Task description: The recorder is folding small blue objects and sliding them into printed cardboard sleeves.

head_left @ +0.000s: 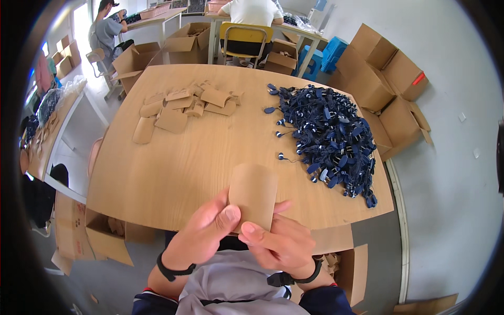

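Observation:
A brown kraft card piece (254, 191) with a rounded top edge is held upright over the table's near edge. My left hand (212, 223) pinches its lower left side, thumb on the front. At its lower right, my right hand (278, 239) grips it with the thumb across the front and the fingers behind. The card hides some fingertips. Farther left on the table lies a loose pile of similar brown card pieces (170, 118), some flat, some curved. To the right is a heap of dark blue cords (333, 139) with small oval and round ends, tangled together.
The wooden table (173, 178) has rounded corners. Open cardboard boxes (396, 126) stand along the right wall; another box (110, 236) sits at the lower left. Beyond the table, a person in white (252, 13) sits on a yellow chair (245, 39), near blue stools (331, 52).

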Demonstrator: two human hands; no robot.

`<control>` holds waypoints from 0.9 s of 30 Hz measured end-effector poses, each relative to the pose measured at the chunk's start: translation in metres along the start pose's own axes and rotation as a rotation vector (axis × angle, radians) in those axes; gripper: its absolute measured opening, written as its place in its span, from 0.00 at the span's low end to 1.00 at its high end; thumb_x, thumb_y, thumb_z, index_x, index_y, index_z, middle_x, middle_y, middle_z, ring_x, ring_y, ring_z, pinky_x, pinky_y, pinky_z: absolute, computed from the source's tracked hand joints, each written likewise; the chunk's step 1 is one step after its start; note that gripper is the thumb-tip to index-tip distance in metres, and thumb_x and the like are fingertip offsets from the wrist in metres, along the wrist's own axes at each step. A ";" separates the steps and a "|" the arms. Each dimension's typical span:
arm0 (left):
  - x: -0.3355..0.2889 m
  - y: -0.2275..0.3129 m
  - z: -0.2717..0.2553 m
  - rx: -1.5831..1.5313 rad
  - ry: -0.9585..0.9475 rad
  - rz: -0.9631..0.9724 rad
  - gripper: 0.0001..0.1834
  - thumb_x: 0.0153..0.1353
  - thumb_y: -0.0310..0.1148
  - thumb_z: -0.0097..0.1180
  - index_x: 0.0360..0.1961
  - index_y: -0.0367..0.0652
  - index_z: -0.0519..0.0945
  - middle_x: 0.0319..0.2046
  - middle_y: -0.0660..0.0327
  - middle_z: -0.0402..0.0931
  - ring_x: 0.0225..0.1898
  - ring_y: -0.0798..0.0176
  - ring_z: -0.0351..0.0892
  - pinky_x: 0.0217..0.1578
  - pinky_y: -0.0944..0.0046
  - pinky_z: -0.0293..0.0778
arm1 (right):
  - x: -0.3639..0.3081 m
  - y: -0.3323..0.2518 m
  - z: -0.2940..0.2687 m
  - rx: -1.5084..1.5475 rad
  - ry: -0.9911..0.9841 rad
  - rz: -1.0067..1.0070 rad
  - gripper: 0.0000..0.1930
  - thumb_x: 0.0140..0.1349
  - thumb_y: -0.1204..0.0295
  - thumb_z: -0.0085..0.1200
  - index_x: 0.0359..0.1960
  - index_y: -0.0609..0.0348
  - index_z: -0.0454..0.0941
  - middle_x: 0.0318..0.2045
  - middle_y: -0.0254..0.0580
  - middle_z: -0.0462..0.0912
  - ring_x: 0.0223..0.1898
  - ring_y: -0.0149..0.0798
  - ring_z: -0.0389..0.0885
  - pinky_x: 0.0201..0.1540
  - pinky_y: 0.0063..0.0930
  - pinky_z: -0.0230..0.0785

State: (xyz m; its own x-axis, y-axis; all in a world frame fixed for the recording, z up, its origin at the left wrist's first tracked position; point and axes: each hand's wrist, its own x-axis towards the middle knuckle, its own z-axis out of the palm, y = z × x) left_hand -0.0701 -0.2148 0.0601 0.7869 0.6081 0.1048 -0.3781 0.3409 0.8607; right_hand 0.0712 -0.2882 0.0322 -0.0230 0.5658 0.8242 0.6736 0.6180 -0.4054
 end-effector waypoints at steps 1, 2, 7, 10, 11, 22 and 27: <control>-0.001 -0.001 0.003 0.004 -0.011 -0.001 0.31 0.72 0.50 0.42 0.62 0.31 0.64 0.49 0.51 0.76 0.61 0.46 0.70 0.59 0.55 0.67 | 0.001 -0.003 -0.001 -0.008 0.008 -0.002 0.21 0.49 0.78 0.69 0.47 0.57 0.82 0.21 0.45 0.79 0.19 0.40 0.76 0.22 0.25 0.68; -0.003 -0.003 0.008 0.375 0.181 0.227 0.30 0.72 0.48 0.43 0.60 0.30 0.66 0.45 0.51 0.79 0.53 0.51 0.77 0.52 0.58 0.71 | 0.002 -0.005 -0.001 0.015 0.036 0.071 0.20 0.49 0.79 0.69 0.47 0.56 0.82 0.21 0.45 0.80 0.19 0.39 0.77 0.22 0.24 0.68; -0.020 -0.023 -0.003 1.109 0.341 1.048 0.20 0.69 0.39 0.51 0.50 0.31 0.78 0.28 0.54 0.83 0.24 0.60 0.82 0.26 0.67 0.75 | 0.002 -0.020 0.005 0.179 0.109 0.134 0.23 0.51 0.82 0.65 0.51 0.55 0.80 0.17 0.37 0.73 0.16 0.35 0.71 0.20 0.24 0.65; -0.026 -0.031 -0.003 1.058 0.398 0.997 0.12 0.65 0.33 0.56 0.42 0.34 0.82 0.24 0.56 0.82 0.17 0.61 0.77 0.19 0.69 0.70 | 0.001 -0.022 0.013 0.389 0.184 0.094 0.21 0.52 0.82 0.63 0.50 0.58 0.81 0.17 0.39 0.74 0.15 0.35 0.69 0.18 0.24 0.61; -0.024 -0.035 -0.003 1.064 0.433 0.995 0.11 0.63 0.31 0.58 0.42 0.34 0.82 0.23 0.57 0.82 0.17 0.62 0.77 0.19 0.69 0.70 | -0.004 -0.022 0.015 0.318 0.209 0.112 0.20 0.53 0.82 0.63 0.50 0.60 0.80 0.18 0.41 0.75 0.16 0.36 0.70 0.18 0.24 0.61; -0.018 -0.040 -0.024 1.216 -0.047 1.134 0.17 0.47 0.22 0.65 0.42 0.39 0.82 0.29 0.57 0.81 0.21 0.59 0.79 0.23 0.69 0.72 | 0.020 -0.032 -0.005 1.154 0.269 1.014 0.20 0.68 0.60 0.50 0.48 0.67 0.75 0.36 0.44 0.81 0.35 0.35 0.78 0.37 0.30 0.71; -0.039 -0.005 -0.025 0.895 0.058 0.664 0.13 0.52 0.21 0.62 0.41 0.40 0.83 0.38 0.55 0.80 0.27 0.62 0.78 0.22 0.68 0.71 | 0.004 -0.024 -0.001 1.220 -0.022 0.914 0.16 0.70 0.64 0.46 0.48 0.67 0.74 0.40 0.43 0.80 0.35 0.31 0.76 0.29 0.23 0.68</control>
State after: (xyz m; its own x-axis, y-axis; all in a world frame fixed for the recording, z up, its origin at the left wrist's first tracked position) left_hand -0.1110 -0.2226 0.0395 0.5264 0.5182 0.6741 -0.2095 -0.6893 0.6935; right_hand 0.0559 -0.3010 0.0457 0.0319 0.9926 0.1170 -0.5392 0.1156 -0.8342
